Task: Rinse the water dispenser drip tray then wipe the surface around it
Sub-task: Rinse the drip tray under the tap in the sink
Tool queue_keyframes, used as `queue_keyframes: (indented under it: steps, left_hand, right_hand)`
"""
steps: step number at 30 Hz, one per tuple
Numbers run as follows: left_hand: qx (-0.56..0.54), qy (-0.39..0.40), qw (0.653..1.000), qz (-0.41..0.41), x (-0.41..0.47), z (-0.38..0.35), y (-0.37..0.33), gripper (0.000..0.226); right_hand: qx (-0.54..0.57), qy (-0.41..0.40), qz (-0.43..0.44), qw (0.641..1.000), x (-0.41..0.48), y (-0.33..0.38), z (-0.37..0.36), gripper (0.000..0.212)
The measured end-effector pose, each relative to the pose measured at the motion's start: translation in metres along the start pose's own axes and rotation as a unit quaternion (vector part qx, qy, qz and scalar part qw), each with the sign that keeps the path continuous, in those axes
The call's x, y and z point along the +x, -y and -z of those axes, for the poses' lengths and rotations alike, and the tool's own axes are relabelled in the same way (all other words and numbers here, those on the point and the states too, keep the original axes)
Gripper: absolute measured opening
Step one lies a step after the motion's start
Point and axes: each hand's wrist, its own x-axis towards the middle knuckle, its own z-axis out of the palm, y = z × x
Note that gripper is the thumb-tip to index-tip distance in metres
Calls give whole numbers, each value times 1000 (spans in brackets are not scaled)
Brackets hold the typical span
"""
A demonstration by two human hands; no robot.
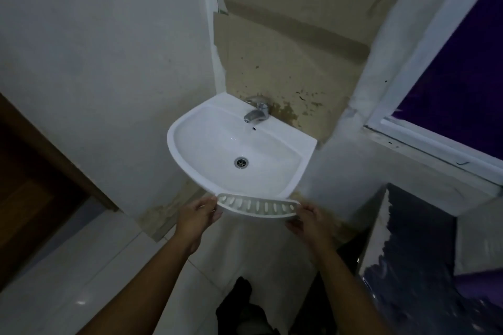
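Note:
A white curved drip tray (258, 207) with a row of oval slots hangs level just in front of the near rim of a white wall-mounted sink (190, 171). My left hand (197, 215) grips the tray's left end. At its right end my right hand (307, 219) holds it with the fingers curled under. A chrome tap (255, 113) stands at the back of the sink, and a metal drain (241, 162) sits in the bowl. No running water is visible.
A stained beige wall panel (285, 62) rises behind the sink. A window frame (435, 139) is at the right, with a dark counter-like surface (408, 253) below it. A wooden door frame (49, 158) stands at the left. Pale floor tiles (109, 266) lie underfoot.

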Motion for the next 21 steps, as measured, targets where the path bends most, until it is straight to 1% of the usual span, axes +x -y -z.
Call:
queue_keyframes:
  steps: [2,5,7,9,11,13,16,19,21]
  left_hand:
    - [5,8,1000,15,23,1,-10,21]
    - [25,36,999,28,56,-1,-26,19]
    - [27,30,999,37,79,-4,-37,19]
    - [25,19,998,47,101,-7,-46,21]
    - [40,29,997,52,120,-10,-57,22]
    - [67,48,995,65,139,-12,-67,21]
    - [116,74,986,91,170,-14,-75,23]
    - [188,90,974,93,203,-10,-76,27]
    - [236,113,961,89,223,-9,-80,23]
  right_hand:
    - [11,8,-5,1000,18,0,-14,4]
    - [33,12,-20,999,42,6,-33,8]
    - [54,6,-35,998,58,10,-43,12]
    - [75,3,-52,996,71,13,-52,10]
    - [78,-2,-60,995,83,14,-61,9]
    - [71,-6,-54,996,92,14,-71,12]
    - [56,-36,-44,997,106,11,-82,16]
    - [55,-72,-40,995,120,5,-96,15]
    - [56,-97,-35,993,124,3,-107,14]
